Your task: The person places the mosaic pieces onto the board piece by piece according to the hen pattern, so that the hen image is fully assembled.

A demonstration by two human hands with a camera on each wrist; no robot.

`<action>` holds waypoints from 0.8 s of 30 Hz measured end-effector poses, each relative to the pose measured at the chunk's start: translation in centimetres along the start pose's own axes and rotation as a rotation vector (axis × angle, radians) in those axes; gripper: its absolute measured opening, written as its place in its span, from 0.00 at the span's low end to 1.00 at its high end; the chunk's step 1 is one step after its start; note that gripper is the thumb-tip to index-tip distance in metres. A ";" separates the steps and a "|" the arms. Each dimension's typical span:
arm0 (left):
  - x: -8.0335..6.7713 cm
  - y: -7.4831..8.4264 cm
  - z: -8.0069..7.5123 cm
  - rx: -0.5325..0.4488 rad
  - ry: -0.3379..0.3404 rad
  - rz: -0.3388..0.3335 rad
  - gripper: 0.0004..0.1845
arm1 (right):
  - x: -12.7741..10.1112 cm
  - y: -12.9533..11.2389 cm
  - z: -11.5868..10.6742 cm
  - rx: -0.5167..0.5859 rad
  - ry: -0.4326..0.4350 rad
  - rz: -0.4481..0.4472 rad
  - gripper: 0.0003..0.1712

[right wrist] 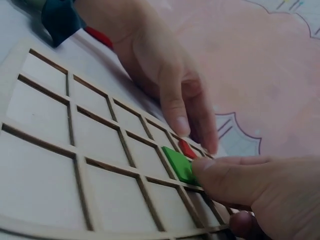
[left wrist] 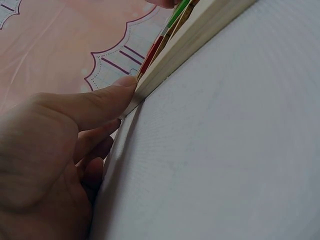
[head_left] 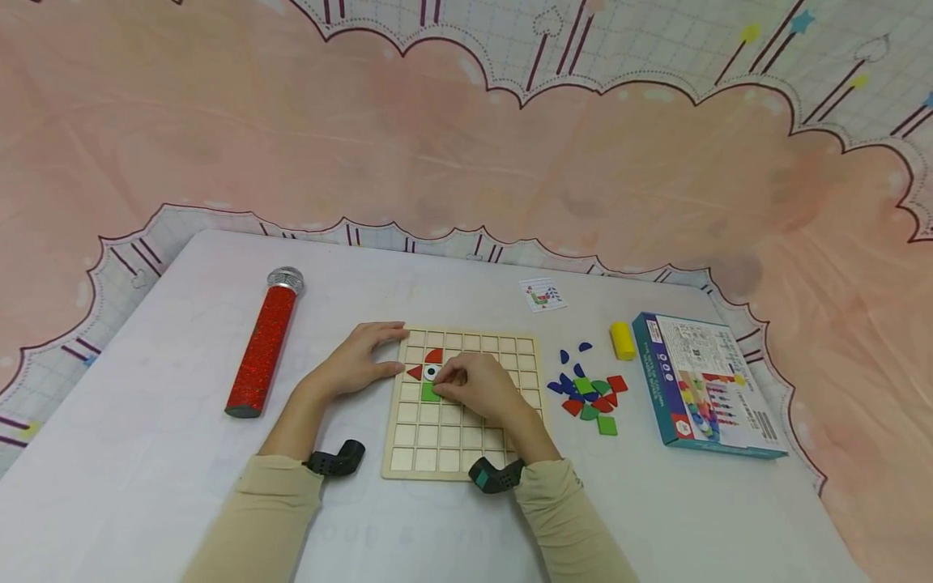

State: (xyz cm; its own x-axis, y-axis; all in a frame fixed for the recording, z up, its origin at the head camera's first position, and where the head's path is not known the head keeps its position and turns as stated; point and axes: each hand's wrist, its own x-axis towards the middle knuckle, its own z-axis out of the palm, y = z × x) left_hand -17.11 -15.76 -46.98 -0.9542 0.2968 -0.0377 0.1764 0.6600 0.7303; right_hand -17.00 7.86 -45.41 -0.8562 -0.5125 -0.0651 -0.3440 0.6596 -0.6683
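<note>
A white table [head_left: 182, 486] stands before a pink cloth backdrop [head_left: 466, 146]. Near its middle lies a wooden grid board [head_left: 466, 441]. The left hand [head_left: 357, 360], fingers straight and relaxed, presses against the board's left edge, forearm flat on the table. The right hand [head_left: 477, 387] reaches over the board, palm down, fingertips pinching a green tile [right wrist: 178, 164] in a left cell.

A child's play corner: pastel cartoon backdrop [head_left: 466, 146], toy puzzle board [head_left: 466, 437], glittery kaleidoscope [head_left: 264, 343].
</note>
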 end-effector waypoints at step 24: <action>-0.1 -0.2 0.1 -0.011 -0.002 -0.013 0.31 | -8.0 13.0 -12.1 0.096 0.030 0.347 0.20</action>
State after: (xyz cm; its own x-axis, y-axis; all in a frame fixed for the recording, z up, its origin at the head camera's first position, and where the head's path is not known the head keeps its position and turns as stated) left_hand -17.06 -15.85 -47.22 -0.9560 0.2894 -0.0485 0.1612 0.6559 0.7374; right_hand -19.26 27.19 -44.59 -0.9270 -0.2496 -0.2800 0.0062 0.7360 -0.6769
